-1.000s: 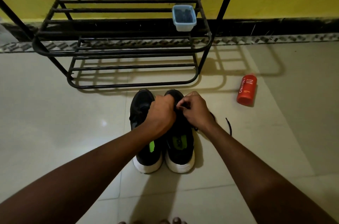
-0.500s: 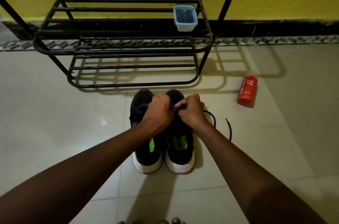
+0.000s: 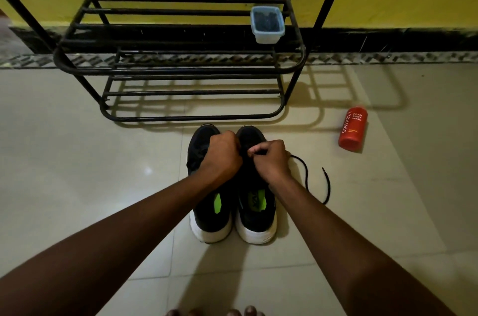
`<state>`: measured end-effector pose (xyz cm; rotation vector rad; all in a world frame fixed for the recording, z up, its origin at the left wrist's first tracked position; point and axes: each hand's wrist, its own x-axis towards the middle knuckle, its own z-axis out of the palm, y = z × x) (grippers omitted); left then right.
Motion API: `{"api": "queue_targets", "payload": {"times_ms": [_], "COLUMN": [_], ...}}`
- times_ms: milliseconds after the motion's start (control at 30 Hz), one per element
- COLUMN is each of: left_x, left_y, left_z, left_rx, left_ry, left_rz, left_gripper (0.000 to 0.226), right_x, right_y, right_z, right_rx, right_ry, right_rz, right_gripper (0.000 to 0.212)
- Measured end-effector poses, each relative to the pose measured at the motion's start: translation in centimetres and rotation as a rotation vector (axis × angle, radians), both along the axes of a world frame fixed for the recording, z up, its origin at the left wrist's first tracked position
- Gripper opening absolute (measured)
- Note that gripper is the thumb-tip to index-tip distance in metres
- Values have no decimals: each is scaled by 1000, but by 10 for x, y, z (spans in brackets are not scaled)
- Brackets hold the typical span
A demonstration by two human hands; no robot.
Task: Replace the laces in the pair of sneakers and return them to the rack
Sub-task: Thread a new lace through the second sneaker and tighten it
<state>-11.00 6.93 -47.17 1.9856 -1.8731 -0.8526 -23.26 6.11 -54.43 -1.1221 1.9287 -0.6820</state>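
Over right sneaker (image 3: 254, 202), lace (image 3: 298, 158) pinched in right hand (image 3: 271, 160)

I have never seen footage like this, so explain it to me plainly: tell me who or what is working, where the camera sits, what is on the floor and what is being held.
There is no machine here: a person works with bare hands, and the single camera is worn on the head, looking forward and down along both arms. On the tiled floor stand a pair of black sneakers with white soles, toes toward a black metal rack. A small clear container with something dark inside sits on the rack, and a red bottle is on the floor to the right. The right hand pinches a black lace at the right sneaker; its loose end trails across the floor. The left hand is curled beside it; what it holds is hidden.
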Motion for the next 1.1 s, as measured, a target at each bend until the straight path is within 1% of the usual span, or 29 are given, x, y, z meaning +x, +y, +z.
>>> {"api": "queue_targets", "payload": {"times_ms": [33, 133, 200, 300, 400, 533, 733, 800, 900, 967, 1000, 1033, 1100], "left_x": [0, 0, 2, 3, 4, 5, 5, 6, 8, 8, 8, 7, 6], "left_y": [0, 0, 0, -2, -2, 0, -7, -8, -12, -14, -16, -17, -18], "left_z": [0, 2, 1, 1, -1, -4, -4, -5, -5, -3, -3, -3, -3], "left_rx": [-8, -27, -40, -36, -23, -22, -51, -34, -5, 21, 34, 42, 60], "left_ry": [5, 24, 33, 45, 48, 37, 30, 37, 54, 61, 65, 65, 57], "left_rz": [4, 25, 37, 39, 43, 41, 30, 29, 2, -12, -11, -7, 3], "left_gripper": [14, 16, 17, 15, 13, 12, 12, 10, 2, 3, 6, 11, 19], "right_x": [-2, -3, -3, -2, -5, -6, -3, -3, -9, -13, -13, -12, -8], "right_y": [-1, -5, -7, -4, 3, 3, 2, 1, -9, -17, -17, -15, -4], "right_z": [2, 10, 9, 14, 19, 19, 6, 0, -29, -57, -59, -51, -9], "right_rx": [4, 24, 29, 25, 6, -5, -95, -100, -111, -118, -114, -108, -101], "right_ry": [22, 79, 77, -33, -146, -225, -93, -68, -12, 5, 4, -8, -75], "right_rz": [31, 89, 85, 33, -17, -20, -15, 3, 57, 71, 77, 81, 74], "right_gripper": [31, 47, 47, 34, 41, 42, 51, 46, 28, 21, 20, 19, 18]}}
